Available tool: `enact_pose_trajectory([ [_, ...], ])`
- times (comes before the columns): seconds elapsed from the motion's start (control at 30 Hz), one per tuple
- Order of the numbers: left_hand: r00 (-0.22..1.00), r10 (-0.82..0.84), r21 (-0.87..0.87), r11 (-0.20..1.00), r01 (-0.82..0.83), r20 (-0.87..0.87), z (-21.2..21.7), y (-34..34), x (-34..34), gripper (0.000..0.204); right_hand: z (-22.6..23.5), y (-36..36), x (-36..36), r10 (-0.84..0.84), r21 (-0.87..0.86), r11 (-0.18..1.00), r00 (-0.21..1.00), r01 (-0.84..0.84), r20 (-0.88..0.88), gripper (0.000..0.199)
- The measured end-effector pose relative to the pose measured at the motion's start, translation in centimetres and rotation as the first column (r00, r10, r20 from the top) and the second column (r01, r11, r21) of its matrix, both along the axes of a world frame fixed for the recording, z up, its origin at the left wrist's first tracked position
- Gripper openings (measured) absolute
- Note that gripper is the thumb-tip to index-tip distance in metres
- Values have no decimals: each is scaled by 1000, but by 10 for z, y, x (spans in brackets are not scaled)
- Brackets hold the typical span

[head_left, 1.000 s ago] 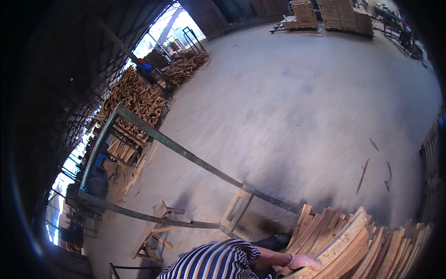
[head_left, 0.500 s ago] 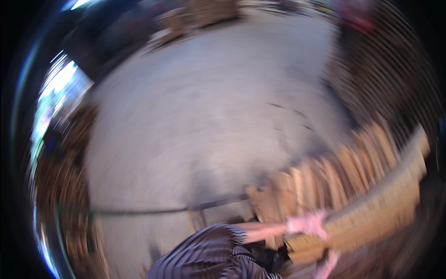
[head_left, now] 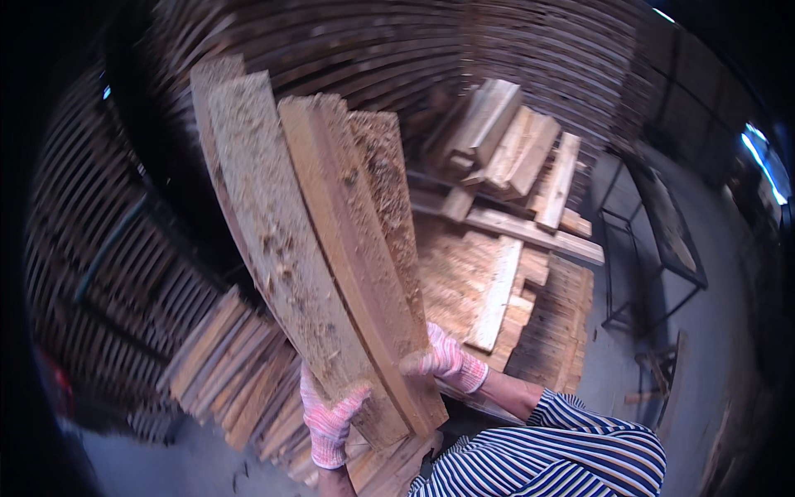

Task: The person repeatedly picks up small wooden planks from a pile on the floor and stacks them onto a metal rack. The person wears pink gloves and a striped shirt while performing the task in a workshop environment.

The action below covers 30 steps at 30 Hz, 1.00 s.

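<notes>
Several rough-sawn wooden planks (head_left: 290,224), dusted with sawdust, are gripped together in front of me, slanting up and to the left. My left hand (head_left: 330,418), in a pink and white knit glove, wraps the near left edge of the bundle, thumb on top. On the bundle's right side, my right hand (head_left: 445,360) in a matching glove is closed around the edge. The fingers under the wood are hidden.
A row of planks (head_left: 248,364) stands below left. To the right is a large wood stack (head_left: 464,265) with loose boards (head_left: 513,149) on top. A dark metal frame (head_left: 662,215) stands farther right. Slatted timber walls (head_left: 373,50) rise behind.
The view has swung from the open concrete floor to the stacked timber. The held planks moved from the lower right to the middle, now pointing up, still in both hands.
</notes>
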State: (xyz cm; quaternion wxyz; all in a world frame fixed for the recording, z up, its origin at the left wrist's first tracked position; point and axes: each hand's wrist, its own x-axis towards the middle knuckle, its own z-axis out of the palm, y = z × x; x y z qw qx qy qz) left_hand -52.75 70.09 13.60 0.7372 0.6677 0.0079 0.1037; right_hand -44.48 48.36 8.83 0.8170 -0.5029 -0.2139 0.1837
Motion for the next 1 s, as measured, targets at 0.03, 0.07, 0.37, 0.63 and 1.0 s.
enact_pose_trajectory([
  [0.03,998,-49,50,998,47,40,15,-11,23,93,19,-15,5,-67,24,997,998,68,-11,79],
  [0.07,993,-91,102,991,83,75,34,-22,44,91,49,-29,7,-125,49,991,992,126,-28,77],
  [0.37,849,-526,178,841,511,46,222,-147,343,69,183,-136,208,-537,-75,800,766,595,353,88],
  [0.63,913,-261,312,936,160,313,130,-156,420,57,191,-169,481,-516,-662,104,609,743,602,121],
  [1.0,728,494,183,865,-468,-475,-144,89,57,47,156,-163,508,-36,-215,-378,217,900,975,99],
])
